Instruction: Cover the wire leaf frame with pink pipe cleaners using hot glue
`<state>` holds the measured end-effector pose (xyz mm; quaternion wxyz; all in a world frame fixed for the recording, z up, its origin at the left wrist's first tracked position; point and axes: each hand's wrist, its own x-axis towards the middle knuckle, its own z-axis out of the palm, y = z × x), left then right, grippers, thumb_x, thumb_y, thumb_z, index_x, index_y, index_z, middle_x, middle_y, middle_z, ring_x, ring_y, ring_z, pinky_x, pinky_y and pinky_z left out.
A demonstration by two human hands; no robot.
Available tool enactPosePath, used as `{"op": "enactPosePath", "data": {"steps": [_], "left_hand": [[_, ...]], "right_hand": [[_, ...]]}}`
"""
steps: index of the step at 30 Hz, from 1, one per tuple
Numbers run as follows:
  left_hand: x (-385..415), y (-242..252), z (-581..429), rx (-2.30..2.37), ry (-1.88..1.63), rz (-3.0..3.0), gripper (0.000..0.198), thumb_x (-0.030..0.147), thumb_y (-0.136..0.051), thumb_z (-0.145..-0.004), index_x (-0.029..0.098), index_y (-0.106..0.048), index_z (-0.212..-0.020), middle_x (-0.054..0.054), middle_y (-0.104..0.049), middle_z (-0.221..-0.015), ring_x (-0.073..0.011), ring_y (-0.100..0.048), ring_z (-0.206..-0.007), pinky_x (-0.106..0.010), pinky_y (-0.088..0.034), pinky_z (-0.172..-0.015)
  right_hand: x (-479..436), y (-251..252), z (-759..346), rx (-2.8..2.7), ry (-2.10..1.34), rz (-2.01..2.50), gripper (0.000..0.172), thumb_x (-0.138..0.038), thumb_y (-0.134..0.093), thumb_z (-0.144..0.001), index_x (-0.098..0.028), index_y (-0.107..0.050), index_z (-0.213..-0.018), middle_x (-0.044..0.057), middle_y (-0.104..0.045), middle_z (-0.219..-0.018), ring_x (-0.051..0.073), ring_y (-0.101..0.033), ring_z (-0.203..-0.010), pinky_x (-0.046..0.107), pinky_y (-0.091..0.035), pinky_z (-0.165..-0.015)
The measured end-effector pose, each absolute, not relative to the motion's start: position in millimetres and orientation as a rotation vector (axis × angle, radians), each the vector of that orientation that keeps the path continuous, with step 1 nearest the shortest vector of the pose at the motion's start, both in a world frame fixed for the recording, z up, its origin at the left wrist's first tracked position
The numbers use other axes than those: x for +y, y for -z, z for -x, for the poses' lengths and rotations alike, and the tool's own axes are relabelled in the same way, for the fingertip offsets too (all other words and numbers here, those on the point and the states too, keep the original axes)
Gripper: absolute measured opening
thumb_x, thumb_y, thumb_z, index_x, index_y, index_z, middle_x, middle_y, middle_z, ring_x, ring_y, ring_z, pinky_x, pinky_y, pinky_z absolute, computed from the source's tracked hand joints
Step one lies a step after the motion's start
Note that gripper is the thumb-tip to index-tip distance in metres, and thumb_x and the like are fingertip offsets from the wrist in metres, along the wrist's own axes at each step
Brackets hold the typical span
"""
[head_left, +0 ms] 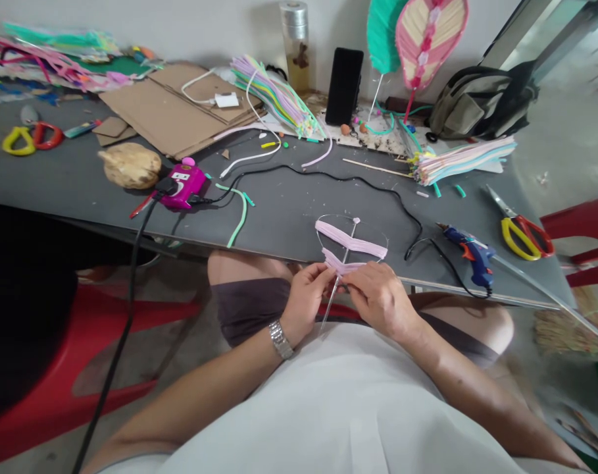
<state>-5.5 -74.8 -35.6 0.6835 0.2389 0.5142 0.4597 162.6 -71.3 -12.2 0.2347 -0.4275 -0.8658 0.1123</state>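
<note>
A thin wire frame (388, 232), rounded like a leaf with a stem down its middle, is held over the table's front edge. One pale pink strip of pipe cleaners (368, 247) lies bent across its upper part. Below it, a second pink pipe-cleaner strip (332, 258) makes a shallow V at the stem. My left hand (306, 296) pinches the left side of this lower strip. Closed on its right side is my right hand (381, 296), its fingertips near the stem. The stem's lower end points toward my lap. Fingers partly hide the lower strip.
A blue glue gun (476, 253) and scissors (523, 230) lie to the right. Black cable crosses the table to a magenta power adapter (184, 185). Pipe-cleaner bundles (464, 161), cardboard (175, 112), a phone (345, 85) and finished leaves (431, 43) are farther back.
</note>
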Motion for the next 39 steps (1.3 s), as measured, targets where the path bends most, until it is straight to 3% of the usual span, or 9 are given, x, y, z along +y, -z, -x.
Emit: {"op": "enactPosePath", "data": {"steps": [8, 18, 28, 32, 35, 37, 39], "left_hand": [[-75, 35, 4, 1.125, -1.074, -0.521, 0.043, 0.050, -0.089, -0.066, 0.016, -0.062, -0.072, 0.005, -0.057, -0.061, -0.0086, -0.056, -0.057, -0.025, -0.057, -0.066], [-74, 38, 5, 1.111, -1.067, -0.508, 0.044, 0.050, -0.090, -0.064, 0.015, -0.064, -0.074, 0.003, -0.060, -0.062, -0.0109, -0.062, -0.058, -0.020, -0.048, -0.055], [-74, 42, 5, 1.129, -1.064, -0.498, 0.043, 0.047, -0.090, -0.064, 0.016, -0.060, -0.070, 0.005, -0.057, -0.058, -0.0075, -0.055, -0.052, -0.020, -0.048, -0.055], [-75, 35, 7, 1.128, -1.083, -0.536, 0.046, 0.051, -0.090, -0.065, 0.017, -0.061, -0.072, 0.003, -0.062, -0.061, -0.0100, -0.062, -0.055, -0.020, -0.048, -0.054], [-75, 27, 9, 1.120, -1.140, -0.583, 0.046, 0.055, -0.089, -0.068, 0.018, -0.063, -0.076, 0.001, -0.066, -0.066, -0.0133, -0.066, -0.059, -0.022, -0.050, -0.056], [-75, 22, 8, 1.101, -1.191, -0.627, 0.045, 0.056, -0.088, -0.070, 0.018, -0.065, -0.078, 0.001, -0.066, -0.066, -0.0149, -0.068, -0.062, -0.023, -0.051, -0.056], [-75, 18, 5, 1.078, -1.230, -0.660, 0.044, 0.056, -0.087, -0.072, 0.018, -0.066, -0.079, 0.002, -0.065, -0.066, -0.0151, -0.068, -0.064, -0.023, -0.051, -0.056]], "right_hand": [[-71, 14, -160, -2.429, -0.261, 1.214, 0.023, -0.007, -0.054, -0.094, -0.020, -0.071, -0.086, 0.005, -0.072, -0.079, 0.021, -0.055, -0.077, 0.034, -0.035, -0.074], [-72, 15, -158, -2.427, -0.218, 1.194, 0.023, -0.004, -0.054, -0.091, -0.019, -0.069, -0.084, 0.004, -0.068, -0.076, 0.022, -0.052, -0.075, 0.035, -0.034, -0.073], [-78, 14, -157, -2.427, -0.312, 1.179, 0.021, -0.007, -0.053, -0.094, -0.018, -0.070, -0.091, 0.006, -0.072, -0.083, 0.022, -0.058, -0.079, 0.035, -0.039, -0.075], [-81, 9, -168, -2.231, -0.404, 1.244, 0.017, -0.017, -0.055, -0.099, -0.019, -0.070, -0.093, 0.007, -0.070, -0.086, 0.021, -0.061, -0.080, 0.033, -0.043, -0.074], [-91, 7, -176, -1.956, -0.554, 1.372, 0.025, -0.031, -0.057, -0.101, -0.021, -0.066, -0.081, 0.003, -0.064, -0.071, 0.017, -0.056, -0.066, 0.031, -0.043, -0.066], [-99, 9, -179, -1.714, -0.814, 1.464, 0.034, -0.044, -0.060, -0.100, -0.021, -0.064, -0.074, 0.001, -0.060, -0.063, 0.015, -0.052, -0.058, 0.030, -0.042, -0.060], [-103, 14, -177, -1.452, -1.196, 1.464, 0.039, -0.058, -0.068, -0.092, -0.021, -0.066, -0.081, 0.001, -0.064, -0.065, 0.015, -0.055, -0.059, 0.030, -0.044, -0.060]]}}
